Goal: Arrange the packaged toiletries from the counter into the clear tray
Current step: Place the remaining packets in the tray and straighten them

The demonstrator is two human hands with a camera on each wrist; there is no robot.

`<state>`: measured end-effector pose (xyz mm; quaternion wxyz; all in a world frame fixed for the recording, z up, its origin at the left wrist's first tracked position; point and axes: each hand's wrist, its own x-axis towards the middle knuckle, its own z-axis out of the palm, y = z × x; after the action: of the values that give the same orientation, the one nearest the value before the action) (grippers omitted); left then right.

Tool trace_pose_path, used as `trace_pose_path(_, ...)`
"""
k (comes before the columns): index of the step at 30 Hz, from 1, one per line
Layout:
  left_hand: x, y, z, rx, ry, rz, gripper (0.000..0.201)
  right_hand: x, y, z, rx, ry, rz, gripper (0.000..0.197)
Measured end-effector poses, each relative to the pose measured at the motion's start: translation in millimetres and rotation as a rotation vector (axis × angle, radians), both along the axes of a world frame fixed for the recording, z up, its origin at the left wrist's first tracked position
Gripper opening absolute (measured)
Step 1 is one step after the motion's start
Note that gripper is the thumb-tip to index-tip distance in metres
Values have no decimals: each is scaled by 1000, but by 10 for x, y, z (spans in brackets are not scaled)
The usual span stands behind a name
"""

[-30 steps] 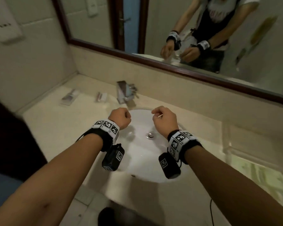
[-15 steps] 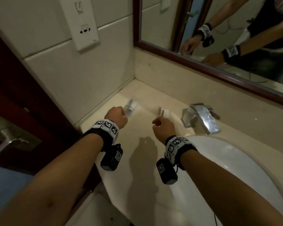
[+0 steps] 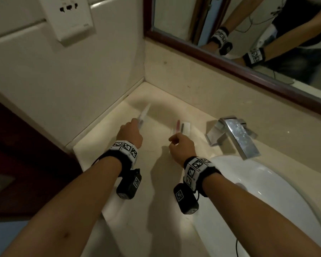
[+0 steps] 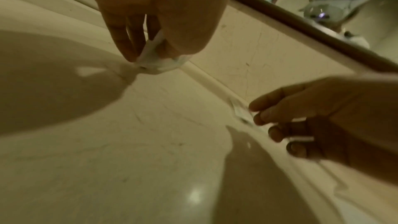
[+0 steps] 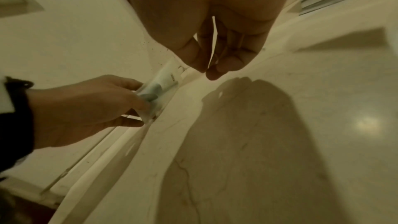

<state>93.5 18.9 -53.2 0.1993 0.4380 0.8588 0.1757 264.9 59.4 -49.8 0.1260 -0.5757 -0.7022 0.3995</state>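
A long clear toothbrush pack (image 3: pixel 144 114) lies near the counter's back left corner. My left hand (image 3: pixel 131 130) pinches its near end, and the left wrist view shows the fingers closed round the pack (image 4: pixel 155 62). A small clear packet (image 3: pixel 183 127) with a red and a dark item lies left of the faucet. My right hand (image 3: pixel 174 138) has thumb and forefinger pinched at its near edge. In the left wrist view the right hand (image 4: pixel 264 118) touches that packet (image 4: pixel 238 110), and a thin white thing shows inside its curled lower fingers. The clear tray is out of view.
A chrome faucet (image 3: pixel 233 134) stands right of the packet, above the white basin (image 3: pixel 267 182). The beige counter (image 3: pixel 156 182) ends at a tiled wall on the left. A socket plate (image 3: pixel 70 17) hangs there, and a framed mirror (image 3: pixel 248 34) runs along the back.
The view has swung left from the basin to the counter's corner. Both hands moved forward: the left one took hold of the toothbrush pack and the right one reached the small packet.
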Motion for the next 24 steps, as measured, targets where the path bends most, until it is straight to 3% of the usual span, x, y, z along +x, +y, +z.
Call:
trace_pose_path(3, 67, -48, 192, 171, -126, 88, 30, 71, 21, 93, -14, 24, -37, 25)
trace_pose_path(7, 320, -77, 568, 316, -236, 32, 30, 159, -12, 365, -57, 166, -125, 21)
trace_pose_path(14, 1195, 53, 1276, 412, -639, -49, 9, 1119, 129, 1181, 66, 355, -426, 80)
trace_pose_path(16, 1600, 86, 1452, 406, -750, -85, 21, 1618, 108, 1295, 25, 376, -468, 95)
trace_pose_path(18, 2072, 87, 1570, 376, -853, -127, 30, 2167, -34, 1450, -11, 370, -467, 89)
trace_pose_path(21, 2928, 40, 1637, 292, -973, -185, 40, 3092, -280, 1559, -3, 411, -523, 61)
trace_pose_path(24, 3858, -78, 1614, 161, -987, -281, 23, 4041, -625, 1596, 77, 368, -597, 22)
